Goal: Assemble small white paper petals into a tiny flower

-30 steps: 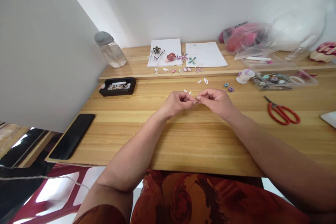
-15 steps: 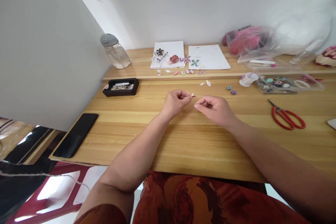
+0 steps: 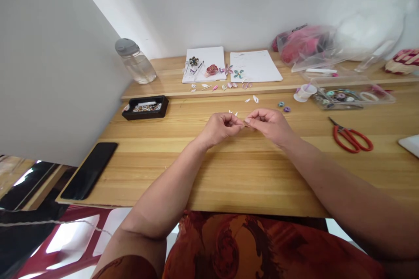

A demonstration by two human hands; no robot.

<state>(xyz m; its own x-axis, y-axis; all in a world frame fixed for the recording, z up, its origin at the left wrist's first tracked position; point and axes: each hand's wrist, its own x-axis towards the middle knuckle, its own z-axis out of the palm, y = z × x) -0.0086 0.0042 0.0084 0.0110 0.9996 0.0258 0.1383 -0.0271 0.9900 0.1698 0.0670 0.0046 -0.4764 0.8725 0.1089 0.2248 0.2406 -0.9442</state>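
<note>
My left hand (image 3: 220, 130) is pinched closed over the middle of the desk. A tiny dark reddish piece (image 3: 246, 126) shows at its fingertips; its kind is too small to tell. My right hand (image 3: 269, 125) is also in a closed pinch, its fingertips meeting the left ones at that piece. Anything else between the fingers is hidden. Just behind the left fingers lie small white petal-shaped pieces (image 3: 236, 114). Farther back are another white petal-shaped piece (image 3: 255, 99) and two small beads, one teal (image 3: 280, 104) and one purple (image 3: 287, 109).
Red-handled scissors (image 3: 352, 138) lie at right, before a clear box of craft parts (image 3: 355, 101) and a white cup (image 3: 304, 93). At left are a black bead tray (image 3: 145, 113), a phone (image 3: 89, 171) and a bottle (image 3: 136, 63). Paper sheets (image 3: 258, 67) and flower ornaments (image 3: 212, 69) occupy the back ledge.
My right hand has moved left and slightly up, bringing its fingertips against the left ones. The whole view has shifted a little.
</note>
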